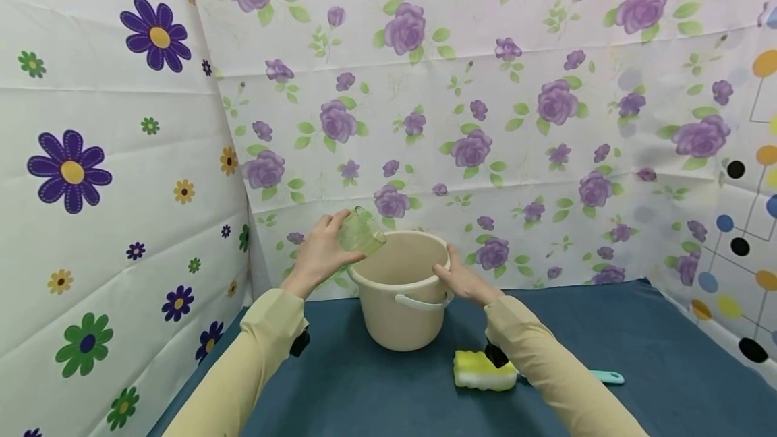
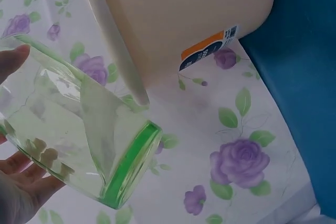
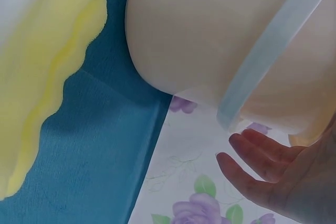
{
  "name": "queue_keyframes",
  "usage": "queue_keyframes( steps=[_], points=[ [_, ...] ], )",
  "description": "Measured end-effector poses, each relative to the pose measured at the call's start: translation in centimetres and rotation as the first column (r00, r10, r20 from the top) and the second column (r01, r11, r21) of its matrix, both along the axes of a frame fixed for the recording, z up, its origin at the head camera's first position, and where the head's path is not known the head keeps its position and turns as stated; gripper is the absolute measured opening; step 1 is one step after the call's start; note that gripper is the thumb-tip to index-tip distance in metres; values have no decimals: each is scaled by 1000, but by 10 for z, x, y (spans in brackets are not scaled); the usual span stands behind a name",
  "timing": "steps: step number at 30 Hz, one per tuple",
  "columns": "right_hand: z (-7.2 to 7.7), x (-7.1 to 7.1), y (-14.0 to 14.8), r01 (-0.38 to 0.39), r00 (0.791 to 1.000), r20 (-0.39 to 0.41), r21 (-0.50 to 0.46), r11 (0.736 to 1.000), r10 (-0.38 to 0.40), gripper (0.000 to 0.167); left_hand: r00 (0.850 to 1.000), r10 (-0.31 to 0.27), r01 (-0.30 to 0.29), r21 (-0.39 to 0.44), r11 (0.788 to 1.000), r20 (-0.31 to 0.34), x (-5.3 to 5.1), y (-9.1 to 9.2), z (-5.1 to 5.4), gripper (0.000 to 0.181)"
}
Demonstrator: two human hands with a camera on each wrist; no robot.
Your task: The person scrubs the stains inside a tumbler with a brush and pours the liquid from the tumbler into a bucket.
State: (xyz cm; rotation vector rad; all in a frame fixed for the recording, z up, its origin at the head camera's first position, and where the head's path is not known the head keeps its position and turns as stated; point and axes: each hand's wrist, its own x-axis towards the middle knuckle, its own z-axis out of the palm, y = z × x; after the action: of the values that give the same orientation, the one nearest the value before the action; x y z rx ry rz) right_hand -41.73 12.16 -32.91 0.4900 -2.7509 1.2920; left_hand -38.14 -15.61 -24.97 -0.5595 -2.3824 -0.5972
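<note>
My left hand (image 1: 318, 253) holds a clear green-tinted cup (image 1: 358, 231), tilted, at the left rim of a beige bucket (image 1: 400, 326). In the left wrist view the cup (image 2: 63, 114) has a thick green end. A slanting line inside it looks like the edge of a liquid, though I cannot be sure. My right hand (image 1: 466, 280) grips the bucket's right rim, the thumb over the edge. Up close in the right wrist view, several of its fingers (image 3: 252, 182) curve near the pale handle (image 3: 273, 40) hanging on the bucket. The bucket stands upright; its bottom inside is hidden.
A yellow-and-white sponge (image 1: 483, 371) lies on the blue cloth (image 1: 364, 396), right of the bucket. Behind my right forearm, a turquoise handle (image 1: 607, 377) sticks out. Flower-patterned sheets (image 1: 516, 120) enclose the table at the back and sides.
</note>
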Motion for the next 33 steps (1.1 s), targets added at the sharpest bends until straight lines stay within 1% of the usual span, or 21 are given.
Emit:
queue_keyframes(
  steps=[4, 6, 9, 11, 13, 16, 20, 22, 26, 30, 33],
  points=[
    [0, 0, 0, 0, 1000, 4, -9, 1000, 1, 74, 999, 28, -32, -99, 995, -36, -4, 6, 2, 85],
    [0, 0, 0, -6, 1000, 5, -16, 1000, 6, 74, 998, 33, -40, -136, 990, -47, -6, 9, 2, 85],
    [-1, 1, 1, -13, 1000, 7, -28, 1000, 13, 73, 998, 22, -31, -182, 983, -52, -8, 13, 1, 85],
    [-1, 1, 1, -18, 1000, 4, -29, 999, 18, 73, 998, 7, -21, -213, 977, -67, -9, 16, 0, 85],
    [-2, 1, 1, -18, 1000, 5, -34, 999, 18, 73, 996, 2, -25, -251, 968, -91, -10, 17, -1, 85],
    [-1, 1, 1, -19, 1000, 6, -37, 999, 20, 73, 989, 3, -52, -329, 943, -151, -11, 19, -3, 84],
    [0, 1, 0, -19, 1000, 2, -42, 999, 19, 73, 974, -10, -91, -432, 897, -226, -12, 22, -5, 83],
    [1, 1, -1, -18, 1000, 2, -42, 999, 18, 73, 966, -24, -105, -474, 875, -257, -13, 23, -6, 84],
    [1, 1, -1, -23, 1000, -1, -42, 999, 23, 73, 950, -56, -122, -530, 839, -308, -15, 25, -8, 83],
    [1, 0, -1, -26, 1000, 1, -39, 999, 26, 73, 942, -65, -145, -577, 804, -328, -14, 27, -7, 82],
    [1, 0, -2, -23, 1000, 6, -34, 999, 23, 73, 943, -63, -158, -604, 781, -327, -13, 29, -7, 80]
  ],
)
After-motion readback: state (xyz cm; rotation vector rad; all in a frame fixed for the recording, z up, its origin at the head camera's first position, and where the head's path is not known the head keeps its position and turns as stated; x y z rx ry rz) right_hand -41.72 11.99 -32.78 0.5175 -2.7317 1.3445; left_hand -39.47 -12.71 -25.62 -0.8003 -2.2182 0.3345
